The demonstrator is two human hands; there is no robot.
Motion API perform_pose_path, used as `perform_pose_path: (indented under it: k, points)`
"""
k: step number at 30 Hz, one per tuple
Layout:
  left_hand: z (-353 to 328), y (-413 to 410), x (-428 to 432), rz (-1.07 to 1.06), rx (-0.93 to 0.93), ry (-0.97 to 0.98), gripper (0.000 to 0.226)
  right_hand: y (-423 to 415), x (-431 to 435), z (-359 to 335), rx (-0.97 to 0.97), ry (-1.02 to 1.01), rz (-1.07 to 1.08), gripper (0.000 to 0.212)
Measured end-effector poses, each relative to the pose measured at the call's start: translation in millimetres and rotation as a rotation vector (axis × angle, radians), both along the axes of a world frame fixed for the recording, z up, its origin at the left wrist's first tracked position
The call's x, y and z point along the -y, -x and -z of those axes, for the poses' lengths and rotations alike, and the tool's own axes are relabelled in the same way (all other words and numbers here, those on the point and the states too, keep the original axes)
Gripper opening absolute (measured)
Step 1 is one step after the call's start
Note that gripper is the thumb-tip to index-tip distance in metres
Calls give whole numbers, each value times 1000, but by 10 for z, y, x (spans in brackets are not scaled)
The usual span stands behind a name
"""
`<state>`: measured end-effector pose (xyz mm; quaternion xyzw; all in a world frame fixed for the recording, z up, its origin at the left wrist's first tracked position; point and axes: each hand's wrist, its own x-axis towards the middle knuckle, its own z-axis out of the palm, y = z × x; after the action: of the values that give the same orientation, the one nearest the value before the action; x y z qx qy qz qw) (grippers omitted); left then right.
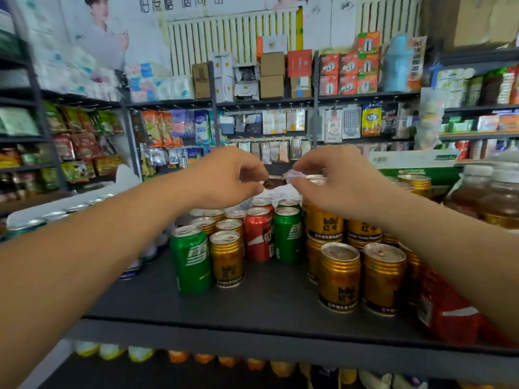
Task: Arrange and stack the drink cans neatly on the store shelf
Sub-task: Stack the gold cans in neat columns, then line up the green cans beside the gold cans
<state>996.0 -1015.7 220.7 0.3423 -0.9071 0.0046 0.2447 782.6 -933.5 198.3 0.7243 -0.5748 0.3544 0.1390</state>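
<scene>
Drink cans stand on the dark shelf. At the left front are a green can and a gold can, with more gold cans behind them. A red can and another green can stand mid-shelf. Gold cans are stacked in two layers on the right. Both my hands reach over the back cans. My right hand pinches a pale crumpled bit of plastic wrap. My left hand has thumb and fingers pinched together close by; what it grips is hidden.
A white carton of cans lies at the left, under my left forearm. Tea bottles and a red drinks pack crowd the right side. Stocked shelves line the back wall. A lower shelf holds bottles.
</scene>
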Motion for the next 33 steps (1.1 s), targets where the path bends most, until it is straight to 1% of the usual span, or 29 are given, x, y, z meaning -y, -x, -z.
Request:
perform_pose_path:
  k: [3,6,11,13,14,16,18,20,22,23,25,28,33]
  points:
    - [120,-371,183,-35,91,-10,23,-345,224,68,-83,-139,-20,41]
    - [179,-661,382,-49,107,-47,23,-565,457,117,-182,-286,6,46]
    - [252,-872,637,-24,112,-132,19,-604,873,154,-222,-465,181,58]
    - [262,-886,674,7,143,-142,22,-596,932,191,-220,-466,199,55]
    - [259,-897,676,22,180,-166,25,-611,931,215,-220,-431,175,50]
    - [260,-950,646,43,274,-258,30,-690,894,279,-210,-359,89,40]
    - [291,-1012,637,86,325,-292,32,-818,855,347,-198,-398,4,38]
    - [366,-1073,638,100,305,-304,40,-960,852,435,-193,-495,-69,37]
    - [445,-1127,630,81,274,-346,64,-1057,875,504,-227,-499,-108,34]
    - [492,-1150,636,74,255,-367,71,-1082,877,519,-232,-488,-113,33]
    - [578,-1189,645,78,207,-405,67,-1079,869,510,-200,-494,-107,36]
    - [654,-1222,624,68,147,-412,60,-1014,811,470,-118,-539,-112,41]
    - [519,-1248,472,69,10,-365,47,-958,645,391,-11,-449,-134,40]
